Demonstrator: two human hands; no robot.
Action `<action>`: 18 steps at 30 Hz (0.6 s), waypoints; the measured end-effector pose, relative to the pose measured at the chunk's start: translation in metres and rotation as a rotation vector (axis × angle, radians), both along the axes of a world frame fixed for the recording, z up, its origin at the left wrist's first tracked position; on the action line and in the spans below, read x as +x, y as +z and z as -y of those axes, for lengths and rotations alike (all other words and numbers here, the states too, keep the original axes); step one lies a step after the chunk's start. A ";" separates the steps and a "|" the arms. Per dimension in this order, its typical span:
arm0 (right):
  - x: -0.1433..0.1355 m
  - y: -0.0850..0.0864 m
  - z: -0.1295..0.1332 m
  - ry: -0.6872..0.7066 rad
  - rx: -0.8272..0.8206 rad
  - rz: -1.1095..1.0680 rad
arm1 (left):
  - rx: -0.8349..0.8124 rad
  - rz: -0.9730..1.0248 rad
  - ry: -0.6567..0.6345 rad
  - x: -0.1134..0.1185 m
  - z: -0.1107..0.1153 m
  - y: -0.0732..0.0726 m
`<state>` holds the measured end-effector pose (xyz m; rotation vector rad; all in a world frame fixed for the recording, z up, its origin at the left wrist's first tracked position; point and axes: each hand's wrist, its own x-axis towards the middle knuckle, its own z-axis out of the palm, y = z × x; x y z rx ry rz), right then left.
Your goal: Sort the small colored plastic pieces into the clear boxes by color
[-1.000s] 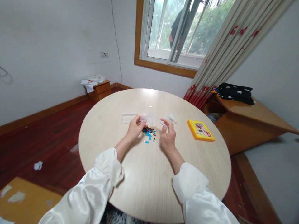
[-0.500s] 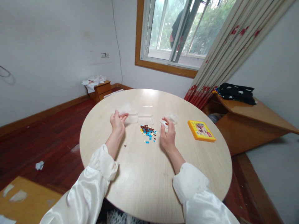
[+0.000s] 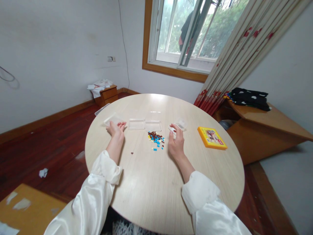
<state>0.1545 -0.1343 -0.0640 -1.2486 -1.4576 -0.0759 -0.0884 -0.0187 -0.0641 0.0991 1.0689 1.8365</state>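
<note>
Conceivably, a low white satin cuff [image 3: 111, 167] could scatter the tiny brown, blue and yellow plastic bricks [image 3: 156, 137] heaped mid-desk [image 3: 149, 186]. At their nine o'clock, the left hand [image 3: 115, 131] loosely grips a clear plastic tray [image 3: 111, 117], liable to slip; at three, the right hand [image 3: 177, 142] seemingly pinches a whitish piece [image 3: 172, 129].

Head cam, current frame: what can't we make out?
All in the head view:
Left hand: whether it grips the clear plastic piece; the hand hides where they meet.
Right hand: its hold on the white item, which it partly covers.
Loose pieces: count; small, overlapping.
Yellow box: finer print too small.
White sleeves: upper ends cut off by bottom edge.
</note>
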 end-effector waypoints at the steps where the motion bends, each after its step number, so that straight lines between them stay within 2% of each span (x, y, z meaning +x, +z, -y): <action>1: 0.000 0.000 0.000 0.002 -0.001 -0.001 | -0.013 0.012 -0.002 -0.001 -0.001 0.000; 9: 0.001 0.000 0.000 0.006 -0.006 -0.007 | -0.048 -0.009 -0.022 0.000 0.000 0.002; 18: 0.002 -0.001 -0.002 0.001 -0.015 -0.014 | -0.028 -0.097 -0.087 -0.007 -0.003 -0.009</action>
